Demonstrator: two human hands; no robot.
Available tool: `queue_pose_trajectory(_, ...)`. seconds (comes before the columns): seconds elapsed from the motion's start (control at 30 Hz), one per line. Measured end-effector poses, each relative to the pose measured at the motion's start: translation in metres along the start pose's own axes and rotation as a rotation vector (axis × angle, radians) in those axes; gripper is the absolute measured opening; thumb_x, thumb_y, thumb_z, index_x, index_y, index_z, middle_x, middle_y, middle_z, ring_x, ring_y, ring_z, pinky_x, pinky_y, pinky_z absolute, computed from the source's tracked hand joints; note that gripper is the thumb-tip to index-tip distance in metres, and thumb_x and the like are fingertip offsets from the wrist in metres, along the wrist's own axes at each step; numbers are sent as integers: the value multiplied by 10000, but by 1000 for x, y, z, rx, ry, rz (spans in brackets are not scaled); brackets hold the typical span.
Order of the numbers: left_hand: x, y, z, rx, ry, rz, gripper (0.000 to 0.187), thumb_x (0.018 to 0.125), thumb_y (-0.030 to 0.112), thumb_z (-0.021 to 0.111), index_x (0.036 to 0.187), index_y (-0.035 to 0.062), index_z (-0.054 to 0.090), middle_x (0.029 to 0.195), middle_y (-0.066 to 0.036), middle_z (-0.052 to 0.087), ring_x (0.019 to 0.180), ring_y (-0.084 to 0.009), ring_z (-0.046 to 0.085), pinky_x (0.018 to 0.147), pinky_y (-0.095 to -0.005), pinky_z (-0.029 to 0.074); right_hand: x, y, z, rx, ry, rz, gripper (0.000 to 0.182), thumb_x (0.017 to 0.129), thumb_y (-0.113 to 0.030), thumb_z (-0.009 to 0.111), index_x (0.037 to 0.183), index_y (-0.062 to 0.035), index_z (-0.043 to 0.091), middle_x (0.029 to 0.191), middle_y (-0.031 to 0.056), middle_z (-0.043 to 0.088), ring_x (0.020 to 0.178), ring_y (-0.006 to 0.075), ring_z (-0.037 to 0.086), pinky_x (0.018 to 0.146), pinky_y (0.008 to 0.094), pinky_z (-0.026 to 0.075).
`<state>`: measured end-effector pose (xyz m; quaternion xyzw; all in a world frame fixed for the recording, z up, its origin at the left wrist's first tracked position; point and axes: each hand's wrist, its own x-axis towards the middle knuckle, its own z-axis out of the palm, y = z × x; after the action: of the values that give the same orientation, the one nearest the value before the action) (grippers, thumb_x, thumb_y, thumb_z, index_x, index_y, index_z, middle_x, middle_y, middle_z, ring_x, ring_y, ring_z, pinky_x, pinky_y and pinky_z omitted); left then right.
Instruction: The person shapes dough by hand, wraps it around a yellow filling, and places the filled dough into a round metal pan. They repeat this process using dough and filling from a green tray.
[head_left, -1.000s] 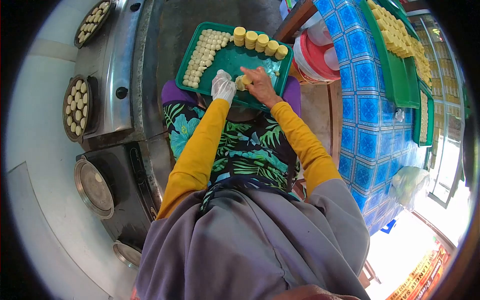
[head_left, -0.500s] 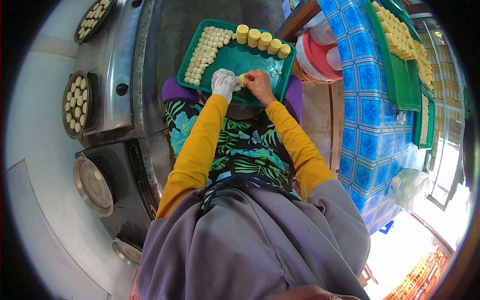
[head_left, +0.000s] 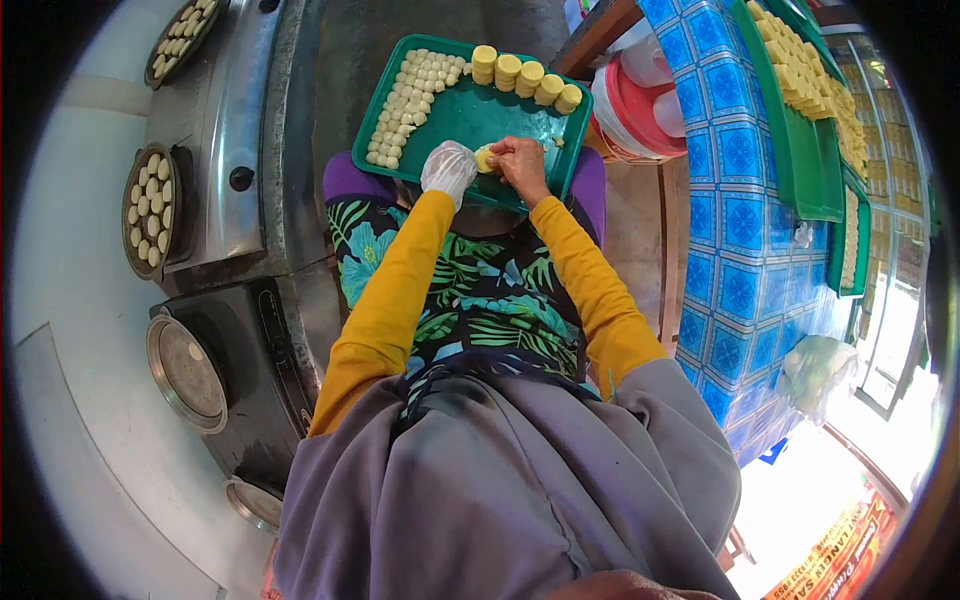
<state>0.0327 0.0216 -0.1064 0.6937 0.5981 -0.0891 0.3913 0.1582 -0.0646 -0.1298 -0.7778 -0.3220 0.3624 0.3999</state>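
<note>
A green tray rests across the lap. Just over its near edge, my right hand, bare, pinches a small yellow dough round between thumb and fingers. Close on the left is my left hand in a clear plastic glove, its fingers curled; what lies inside them, if anything, is hidden. Rows of pale dough balls fill the tray's left side. Along its far edge stand several stacks of yellow dough discs, with small dough scraps near the right side.
On the left, a metal stove carries round pans of dough pieces. Below it sits a black stove with a lidded pan. At right, a table with a blue checked cloth holds green trays; a red-lidded bucket stands beside it.
The yellow dough round now shows more of its face, between the two hands. My left hand has turned and drawn slightly away from my right fingers.
</note>
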Motion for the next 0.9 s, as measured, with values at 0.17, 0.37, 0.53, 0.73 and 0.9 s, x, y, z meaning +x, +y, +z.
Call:
queue_pose_trajectory(0.17, 72, -73, 78, -547, 220, 632, 100, 771, 98, 689, 783, 4, 722, 692, -91, 665, 527, -215, 586, 490, -310, 429, -4, -12, -6, 341, -21, 180, 154, 760, 11, 723, 913, 21, 736, 751, 95, 720, 555, 133, 648, 464, 255, 520)
queue_pose_trajectory(0.37, 21, -13, 10, -687, -90, -77, 128, 661, 73, 778, 755, 5, 722, 670, -48, 646, 475, -140, 551, 451, -281, 416, -1, -7, 2, 176, -15, 80, 149, 766, -29, 730, 908, 14, 734, 783, 119, 719, 597, 184, 665, 531, 295, 542)
queue_pose_trajectory(0.53, 10, -1, 3, -241, 114, -126, 167, 599, 73, 798, 748, 22, 742, 653, -42, 662, 553, -126, 623, 514, -267, 477, 5, 10, 9, 27, 7, -79, 239, 715, -136, 769, 920, -16, 737, 818, 176, 695, 780, 330, 677, 746, 411, 533)
queue_pose_trajectory(0.73, 4, -17, -7, -919, -65, -55, 264, 634, -43, 739, 891, -78, 689, 743, -120, 672, 604, -163, 631, 534, -257, 490, -2, -4, 12, -300, 95, -264, 174, 732, -104, 728, 887, -25, 715, 886, 169, 636, 886, 359, 630, 783, 442, 513)
queue_pose_trajectory(0.9, -8, -6, -15, -1123, -146, -43, 272, 661, -71, 731, 923, -97, 663, 739, -127, 655, 627, -174, 633, 540, -257, 495, -12, -6, 14, -410, 84, -368, 267, 703, -115, 748, 962, -58, 712, 920, 160, 609, 854, 357, 624, 747, 433, 514)
